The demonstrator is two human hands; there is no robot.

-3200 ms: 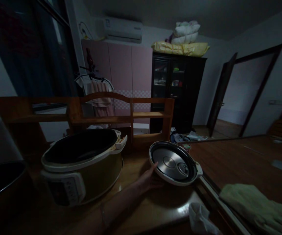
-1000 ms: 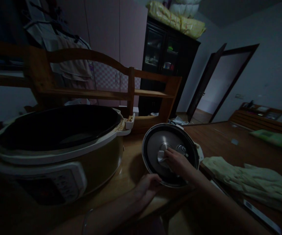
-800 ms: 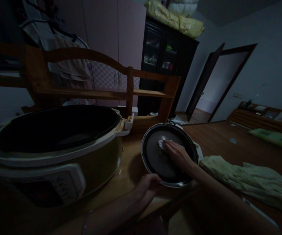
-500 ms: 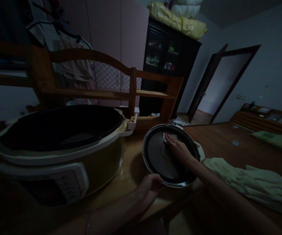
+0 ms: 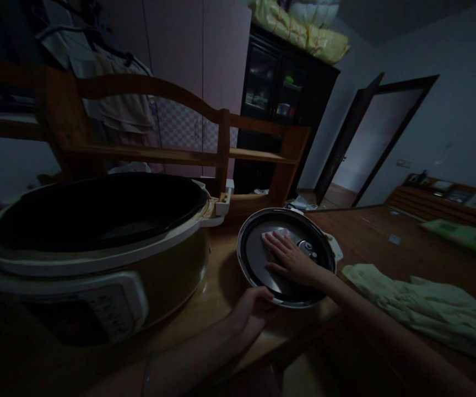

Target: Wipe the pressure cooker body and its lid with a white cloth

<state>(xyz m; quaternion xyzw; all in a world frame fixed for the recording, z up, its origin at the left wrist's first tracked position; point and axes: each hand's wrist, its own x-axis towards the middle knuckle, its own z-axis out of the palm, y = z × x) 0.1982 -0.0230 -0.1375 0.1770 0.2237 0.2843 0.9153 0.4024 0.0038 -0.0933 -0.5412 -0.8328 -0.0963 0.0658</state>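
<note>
The round cooker lid lies tilted with its inner side up, a grey metal plate inside a dark ring. My left hand holds its near rim, with the thumb over the edge; the fingers underneath are mostly hidden. My right hand presses a thin white wipe against the lid's plate, fingers flat and slightly apart. To the left stands the large rice cooker, lidless, with a white rim, a dark inner pot and a front control panel.
A wooden rail with shelves runs behind the cooker. On the right, a pale crumpled cloth lies on the brown surface. A dark cabinet and a doorway are farther back.
My right hand has moved with the wipe from the lid's upper part slightly left and down, its fingers now more spread. A round fitting on the plate now shows. My left hand keeps its hold.
</note>
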